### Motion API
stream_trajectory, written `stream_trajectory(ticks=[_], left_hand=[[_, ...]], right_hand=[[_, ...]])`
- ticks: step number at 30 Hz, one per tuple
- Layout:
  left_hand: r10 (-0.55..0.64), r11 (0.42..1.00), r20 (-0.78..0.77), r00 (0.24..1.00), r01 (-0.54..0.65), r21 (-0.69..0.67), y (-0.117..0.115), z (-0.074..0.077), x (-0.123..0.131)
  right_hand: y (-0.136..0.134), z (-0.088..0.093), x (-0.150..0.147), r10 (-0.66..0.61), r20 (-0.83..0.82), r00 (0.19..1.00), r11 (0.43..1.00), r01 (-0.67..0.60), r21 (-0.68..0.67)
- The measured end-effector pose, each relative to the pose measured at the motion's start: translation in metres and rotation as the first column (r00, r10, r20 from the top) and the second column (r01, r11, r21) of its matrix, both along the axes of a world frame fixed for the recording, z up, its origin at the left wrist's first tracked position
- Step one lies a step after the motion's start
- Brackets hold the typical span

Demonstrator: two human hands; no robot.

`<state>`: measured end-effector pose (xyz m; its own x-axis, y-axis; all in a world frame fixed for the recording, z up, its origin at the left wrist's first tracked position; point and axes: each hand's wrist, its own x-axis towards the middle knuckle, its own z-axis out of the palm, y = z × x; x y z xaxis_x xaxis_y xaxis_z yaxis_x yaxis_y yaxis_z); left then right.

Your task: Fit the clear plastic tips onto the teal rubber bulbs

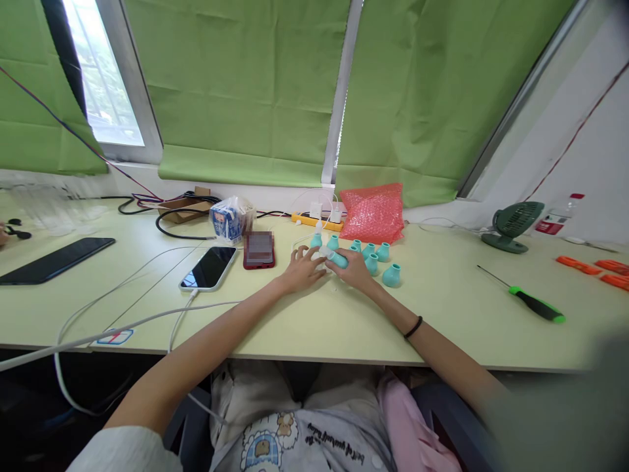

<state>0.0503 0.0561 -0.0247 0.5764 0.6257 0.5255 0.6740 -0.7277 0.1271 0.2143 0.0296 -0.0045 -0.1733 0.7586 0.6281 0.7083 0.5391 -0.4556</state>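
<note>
Green blinds (240,85) cover most of the window behind a pale yellow desk (304,328). On the desk, a red bubble-wrap pouch (373,213) lies against the back edge; its contents cannot be made out. A flat black device (59,261) lies far left, with white cables (142,321) running across that side. An open cardboard box (184,211) sits among dark cables at the back, its inside mostly hidden. A green-handled screwdriver (535,305) lies right, in front of a dark green fan (514,226) and a red-capped clear bottle (560,215). A clear plastic bag (246,215) wraps a small blue carton (227,224). Nearer the left hand (302,270) lie a white-edged phone (209,269) and a red-cased phone (259,250). The right hand (352,265) grips a teal pot (337,259), tipped sideways, its whitish end toward the left hand. The left fingers curve beside that end; whether they pinch it, I cannot tell. Other small teal pots (392,276) stand close around the right hand, crowding its far side and right.
</note>
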Motion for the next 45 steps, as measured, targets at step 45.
stream_trajectory(ticks=[45], left_hand=[[0.218,0.476,0.794,0.568,0.648,-0.594,0.009,0.023,-0.008]], right_hand=[[-0.007,-0.005,0.001,-0.207,0.344,0.916,0.978,0.205,0.041]])
